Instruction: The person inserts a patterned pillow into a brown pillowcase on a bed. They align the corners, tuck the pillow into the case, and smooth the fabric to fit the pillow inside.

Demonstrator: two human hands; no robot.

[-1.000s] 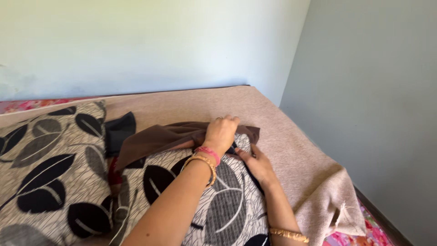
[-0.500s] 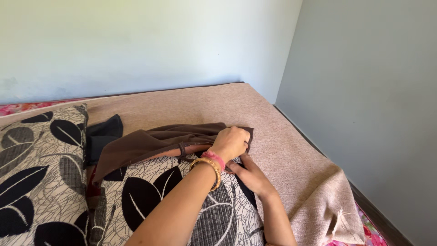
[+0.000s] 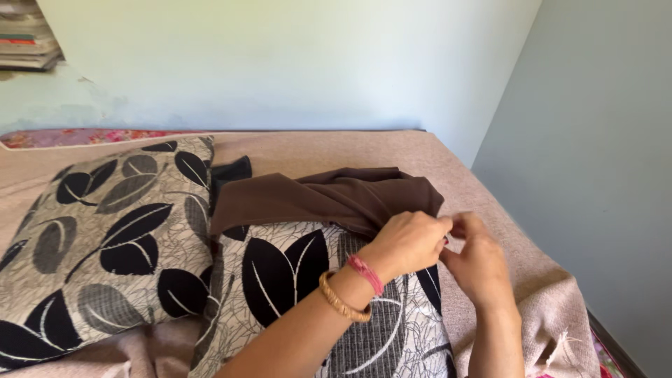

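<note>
A pillow in a beige cover with black leaf print [image 3: 294,273] lies in front of me on the bed. A brown cloth [image 3: 329,196] is draped over its far end. My left hand [image 3: 409,243], with a pink thread and a gold bangle at the wrist, is closed on the brown cloth's right corner. My right hand [image 3: 481,264] is raised next to it. Its fingertips are pinched together at the same corner and touch the left hand's fingers. What is between the right fingers is hidden.
A second leaf-print pillow [image 3: 105,231] lies to the left, with a black cloth [image 3: 231,171] between the two pillows. A beige blanket [image 3: 336,150] covers the bed over a pink floral sheet [image 3: 84,136]. Walls meet at the right, and stacked papers [image 3: 24,42] sit top left.
Both hands have moved right along the brown cloth to its corner. My right hand has lifted off the pillow's side and met the left hand's fingertips. The view swung left.
</note>
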